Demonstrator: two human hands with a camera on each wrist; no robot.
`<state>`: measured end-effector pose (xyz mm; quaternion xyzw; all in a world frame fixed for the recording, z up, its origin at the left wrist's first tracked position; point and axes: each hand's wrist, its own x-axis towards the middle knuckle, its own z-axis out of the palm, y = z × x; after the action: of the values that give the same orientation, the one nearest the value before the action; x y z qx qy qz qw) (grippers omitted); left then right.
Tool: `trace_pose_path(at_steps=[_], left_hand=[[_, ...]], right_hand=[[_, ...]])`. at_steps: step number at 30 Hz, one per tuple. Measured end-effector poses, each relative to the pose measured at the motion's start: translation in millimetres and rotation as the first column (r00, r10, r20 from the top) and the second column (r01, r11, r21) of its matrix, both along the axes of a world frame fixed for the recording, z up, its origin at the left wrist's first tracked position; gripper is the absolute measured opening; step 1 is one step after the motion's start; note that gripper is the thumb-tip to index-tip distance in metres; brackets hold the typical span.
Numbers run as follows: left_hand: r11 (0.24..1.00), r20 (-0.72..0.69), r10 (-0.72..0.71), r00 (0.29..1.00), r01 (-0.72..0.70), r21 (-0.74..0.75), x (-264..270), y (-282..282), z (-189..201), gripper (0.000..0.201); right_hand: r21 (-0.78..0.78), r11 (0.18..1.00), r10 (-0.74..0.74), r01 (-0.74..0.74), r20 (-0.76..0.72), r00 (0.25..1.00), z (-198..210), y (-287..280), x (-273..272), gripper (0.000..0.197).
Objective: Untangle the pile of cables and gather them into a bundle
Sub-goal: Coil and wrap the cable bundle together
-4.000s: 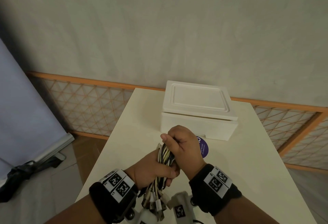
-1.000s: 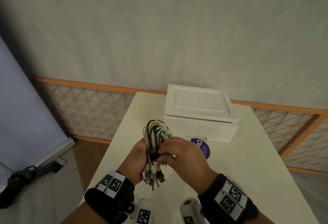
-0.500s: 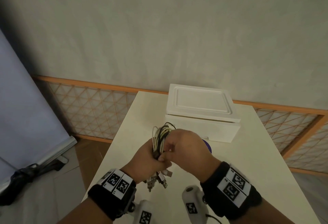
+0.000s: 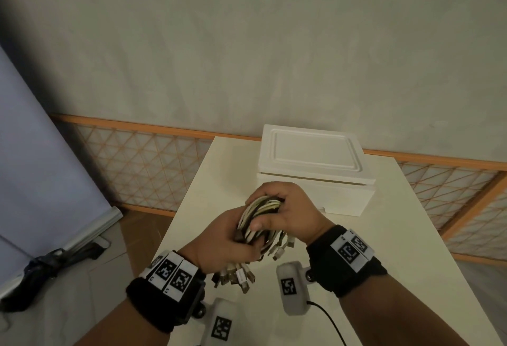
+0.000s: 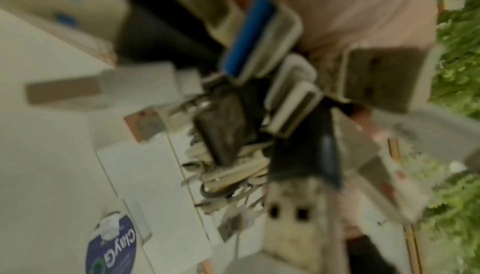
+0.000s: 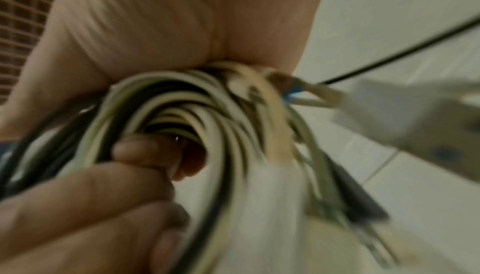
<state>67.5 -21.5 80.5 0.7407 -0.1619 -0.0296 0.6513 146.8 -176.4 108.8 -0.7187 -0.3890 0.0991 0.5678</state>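
Cables (image 4: 262,215), white and black, sit coiled in a bundle above the table (image 4: 384,236), held between both your hands. Your right hand (image 4: 295,215) curls over the far loop end, thumb across the near side. Your left hand (image 4: 222,238) grips the middle from the left. Plugs (image 4: 236,277) hang below your left fingers. A white box (image 4: 315,170) stands just beyond.

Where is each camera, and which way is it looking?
Head: on the head, looking forward and down at the table; shows both forearms, left hand and right hand gripping the cable bundle.
Left wrist: on the left wrist, looking along the hand at blurred plugs.
Right wrist: on the right wrist, looking at fingers hooked through the loops.
Shared: all three show the bundle; head and left wrist also the white box.
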Motion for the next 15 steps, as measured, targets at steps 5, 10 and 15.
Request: trace_pose_path(at_steps=[5,10,15], left_hand=[[0.977,-0.034,0.046,0.998,-0.052,-0.208,1,-3,1,0.02],[0.933,-0.109,0.102,0.989,-0.133,-0.334,9,-4,-3,0.022],[0.888,-0.213,0.08,0.974,-0.167,-0.429,25,-4,9,0.03]], right_hand=[[0.157,0.986,-0.023,0.051,-0.173,0.985,-13,5,1,0.048],[0.262,0.938,-0.09,0.227,-0.447,0.89,-34,11,-1,0.079],[0.369,0.889,-0.009,0.27,-0.577,0.817,-45,13,-15,0.058]])
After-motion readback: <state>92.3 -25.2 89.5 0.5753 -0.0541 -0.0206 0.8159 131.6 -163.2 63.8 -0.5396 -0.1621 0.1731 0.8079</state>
